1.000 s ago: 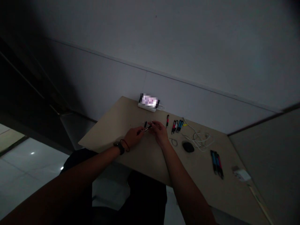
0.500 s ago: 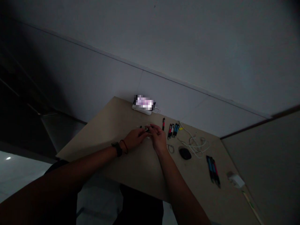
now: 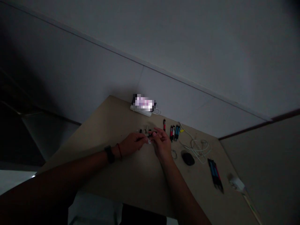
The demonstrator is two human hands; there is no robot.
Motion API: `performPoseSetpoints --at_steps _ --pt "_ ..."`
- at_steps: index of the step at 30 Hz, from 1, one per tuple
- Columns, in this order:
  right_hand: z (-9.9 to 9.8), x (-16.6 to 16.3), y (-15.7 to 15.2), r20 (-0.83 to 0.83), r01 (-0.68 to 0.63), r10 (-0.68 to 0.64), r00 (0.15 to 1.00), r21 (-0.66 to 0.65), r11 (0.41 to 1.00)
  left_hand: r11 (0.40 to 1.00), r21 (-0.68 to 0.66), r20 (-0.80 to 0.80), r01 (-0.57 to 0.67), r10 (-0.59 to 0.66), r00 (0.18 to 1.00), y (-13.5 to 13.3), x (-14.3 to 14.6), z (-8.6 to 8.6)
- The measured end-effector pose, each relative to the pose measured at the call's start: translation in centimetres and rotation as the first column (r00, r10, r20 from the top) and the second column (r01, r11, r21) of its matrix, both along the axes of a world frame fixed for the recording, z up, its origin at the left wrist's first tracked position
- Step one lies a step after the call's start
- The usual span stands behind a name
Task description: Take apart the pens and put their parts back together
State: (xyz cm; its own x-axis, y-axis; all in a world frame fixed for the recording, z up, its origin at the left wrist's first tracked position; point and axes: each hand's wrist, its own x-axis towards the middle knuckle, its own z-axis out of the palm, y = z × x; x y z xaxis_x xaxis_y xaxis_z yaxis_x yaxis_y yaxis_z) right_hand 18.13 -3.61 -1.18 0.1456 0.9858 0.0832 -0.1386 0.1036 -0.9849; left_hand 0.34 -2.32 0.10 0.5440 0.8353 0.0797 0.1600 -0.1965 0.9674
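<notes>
Over the middle of the table (image 3: 131, 168), both of my hands meet at the fingertips. My right hand (image 3: 162, 144) pinches a small dark piece (image 3: 153, 133), too dim to name exactly; its other fingers are raised and bent. My left hand (image 3: 134, 143) is closed, thumb against forefinger, right beside a small whitish bit (image 3: 149, 141) between the two hands. What the left fingertips grip is too small to make out. Just beyond the fingers lie a thin pale rod (image 3: 147, 128) and a small black part (image 3: 140, 131).
A lit, blurred phone (image 3: 143, 102) leans on a white stand (image 3: 140, 111) near the wall. To the right are a red-and-black pen (image 3: 164, 124), several more pens (image 3: 175, 133), a tangled white cable (image 3: 199, 147), a black mouse (image 3: 188, 158), another pen group (image 3: 215, 175) and a white plug (image 3: 237, 183).
My hands have come slightly down toward me and parted a little, so the small parts beyond the fingertips show more. The camera view has shifted slightly.
</notes>
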Motion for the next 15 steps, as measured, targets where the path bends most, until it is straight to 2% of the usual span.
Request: performPoseSetpoints --at_steps 10,15 --pt "0.68 -0.19 0.1 -0.051 0.049 -0.049 0.997 0.0 0.999 0.999 -0.041 -0.028 0.014 -0.015 0.999 0.44 -0.32 0.04" --pt "0.86 -0.06 0.16 -0.061 0.113 -0.113 0.992 -0.006 0.994 0.998 -0.066 -0.013 0.018 -0.019 1.0 0.44 -0.28 -0.17"
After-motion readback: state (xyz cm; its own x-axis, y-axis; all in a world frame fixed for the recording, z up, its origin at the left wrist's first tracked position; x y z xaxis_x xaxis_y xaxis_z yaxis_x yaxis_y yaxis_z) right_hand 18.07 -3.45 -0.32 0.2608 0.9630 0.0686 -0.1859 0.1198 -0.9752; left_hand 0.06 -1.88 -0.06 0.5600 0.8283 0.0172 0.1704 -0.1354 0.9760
